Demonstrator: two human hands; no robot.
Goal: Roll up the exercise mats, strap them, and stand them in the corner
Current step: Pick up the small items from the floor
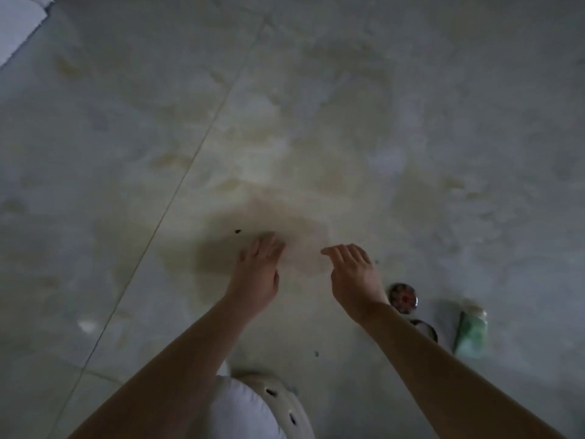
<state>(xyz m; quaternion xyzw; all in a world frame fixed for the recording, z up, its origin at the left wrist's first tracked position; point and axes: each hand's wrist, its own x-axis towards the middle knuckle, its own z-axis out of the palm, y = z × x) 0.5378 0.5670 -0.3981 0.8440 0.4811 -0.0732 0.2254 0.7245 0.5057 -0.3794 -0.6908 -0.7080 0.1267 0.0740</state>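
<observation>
Left grip [258, 270], right grip [351, 274]: both wide, fingers straight to loosely bent, palms down, holding nothing. Low over floor [411, 122]; contact unclear.

Exercise mat not in view. Pale sheet [19, 23] at far left of floor; cannot tell if mat.

Round patterned object [402, 297] and green-white packet [471, 331] lie beside right forearm.

Likely step: reaching for mat end. Find short edge, set grips apart evenly, start roll tight and square, steer clear of clutter.

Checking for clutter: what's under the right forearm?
The right forearm covers part of a round dark-red object and a dark ring-shaped thing; what else lies beneath cannot be seen.
</observation>
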